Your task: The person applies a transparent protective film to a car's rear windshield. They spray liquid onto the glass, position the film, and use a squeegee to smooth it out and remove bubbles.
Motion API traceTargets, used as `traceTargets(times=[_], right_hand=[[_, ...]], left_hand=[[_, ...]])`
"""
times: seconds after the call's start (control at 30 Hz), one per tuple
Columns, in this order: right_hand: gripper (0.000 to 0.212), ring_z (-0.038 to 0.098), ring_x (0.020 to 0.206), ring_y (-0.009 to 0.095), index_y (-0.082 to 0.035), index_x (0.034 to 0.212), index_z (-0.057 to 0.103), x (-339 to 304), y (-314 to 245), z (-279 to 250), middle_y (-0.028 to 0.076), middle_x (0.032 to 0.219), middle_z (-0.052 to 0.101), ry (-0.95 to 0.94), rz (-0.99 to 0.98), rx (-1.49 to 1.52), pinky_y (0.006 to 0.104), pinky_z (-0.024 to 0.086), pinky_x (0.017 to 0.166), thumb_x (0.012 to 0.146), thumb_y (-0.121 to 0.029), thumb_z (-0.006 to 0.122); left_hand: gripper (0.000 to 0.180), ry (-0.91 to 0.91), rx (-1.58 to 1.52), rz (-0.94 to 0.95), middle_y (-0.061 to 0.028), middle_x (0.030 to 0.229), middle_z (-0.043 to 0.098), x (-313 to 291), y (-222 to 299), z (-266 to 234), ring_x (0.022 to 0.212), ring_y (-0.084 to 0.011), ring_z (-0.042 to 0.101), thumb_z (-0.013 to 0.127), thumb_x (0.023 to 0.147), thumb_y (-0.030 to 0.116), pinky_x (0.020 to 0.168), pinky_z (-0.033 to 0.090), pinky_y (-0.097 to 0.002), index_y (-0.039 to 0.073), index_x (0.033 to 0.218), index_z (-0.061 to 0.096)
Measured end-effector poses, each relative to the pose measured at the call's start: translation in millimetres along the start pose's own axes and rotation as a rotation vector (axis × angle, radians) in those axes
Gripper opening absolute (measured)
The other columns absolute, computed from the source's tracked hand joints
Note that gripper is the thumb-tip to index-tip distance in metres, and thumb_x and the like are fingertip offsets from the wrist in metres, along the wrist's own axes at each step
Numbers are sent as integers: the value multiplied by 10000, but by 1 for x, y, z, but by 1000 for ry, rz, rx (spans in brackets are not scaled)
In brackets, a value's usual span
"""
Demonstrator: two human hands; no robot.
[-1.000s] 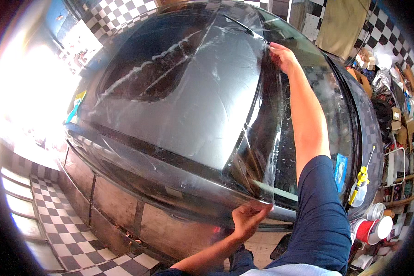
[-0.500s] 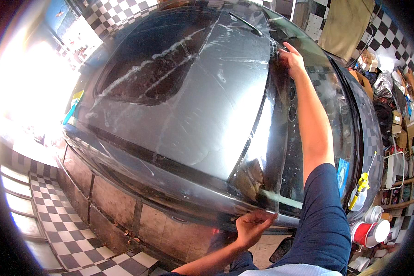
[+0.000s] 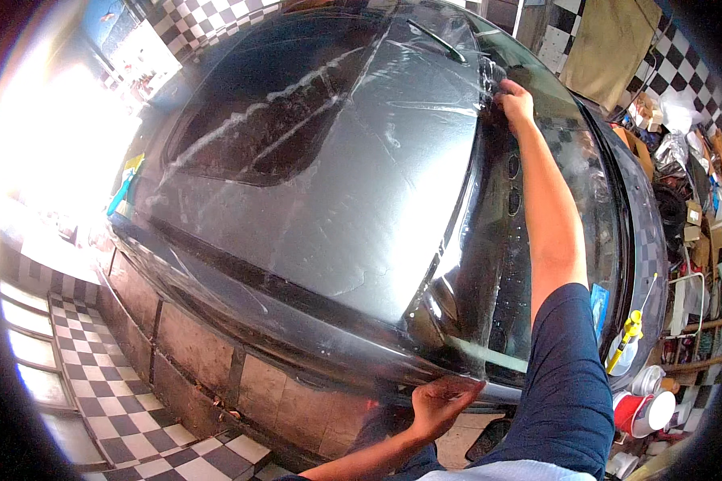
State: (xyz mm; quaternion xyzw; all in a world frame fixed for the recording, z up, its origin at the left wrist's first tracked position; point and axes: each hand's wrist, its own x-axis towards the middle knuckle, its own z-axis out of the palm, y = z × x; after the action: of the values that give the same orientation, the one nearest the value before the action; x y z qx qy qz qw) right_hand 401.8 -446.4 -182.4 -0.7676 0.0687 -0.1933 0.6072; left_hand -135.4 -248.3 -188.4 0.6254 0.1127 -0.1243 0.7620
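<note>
A dark grey car roof (image 3: 401, 184) lies under a sheet of clear, wet film (image 3: 381, 136) with creases and streaks. Its rear edge hangs over the rear window (image 3: 553, 192). My left hand (image 3: 441, 406) is closed in a pinch on the film's near corner, low beside the car's side. Stretched out to the far side, my right hand (image 3: 515, 104) grips the same edge, which is bunched up at the fingers. Between my hands the film is loose and shiny, with folds at the near roof corner.
On the car's rear lie a yellow-topped spray bottle (image 3: 626, 341) and a blue packet (image 3: 599, 309). A blue-handled squeegee (image 3: 123, 188) rests at the roof's left end. Red and white buckets (image 3: 646, 413) and cluttered shelves (image 3: 698, 216) stand at the right. A black antenna strip (image 3: 437, 40) sticks up at the far roof.
My right hand has come slightly nearer and its fingers have curled in more. The film between my hands has shifted and folds differently. My left hand keeps its pinch.
</note>
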Motion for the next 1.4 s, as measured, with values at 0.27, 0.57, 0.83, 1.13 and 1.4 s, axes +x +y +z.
traceTargets(times=[0.27,0.57,0.83,1.13,1.4], right_hand=[[460,540,1095,325,-80,1129,607,-6,-6,-16,173,1170,556,162,-5,-576,365,433,915,676,-160,620],[517,489,1129,258,8,1217,494,-290,-46,-108,164,1203,514,-116,-40,-220,358,378,964,826,-290,654],[360,585,688,129,-22,976,577,-492,-87,-140,60,802,621,-225,772,295,238,439,543,856,-359,620],[234,411,419,89,-97,760,454,-502,-92,-101,-1,594,472,90,583,463,234,315,338,909,-243,559],[209,354,413,61,-104,797,432,-511,-63,-96,-26,572,412,59,444,273,225,281,342,916,-234,546]], left_hand=[[148,-2,209,-50,-52,852,691,4,19,0,775,-83,614,716,789,155,688,489,-223,12,826,710],[230,146,148,125,-49,690,678,8,13,8,612,-49,575,773,724,197,588,463,-214,-12,722,680],[115,104,-197,126,-45,711,663,13,-8,13,656,-82,595,724,754,100,601,465,-219,0,741,668],[87,280,-785,109,-62,845,613,-2,13,-32,743,-159,590,617,835,82,710,511,-299,50,900,569],[238,437,-803,214,-57,801,594,15,69,-176,728,-188,588,704,805,252,681,513,-328,60,876,582]])
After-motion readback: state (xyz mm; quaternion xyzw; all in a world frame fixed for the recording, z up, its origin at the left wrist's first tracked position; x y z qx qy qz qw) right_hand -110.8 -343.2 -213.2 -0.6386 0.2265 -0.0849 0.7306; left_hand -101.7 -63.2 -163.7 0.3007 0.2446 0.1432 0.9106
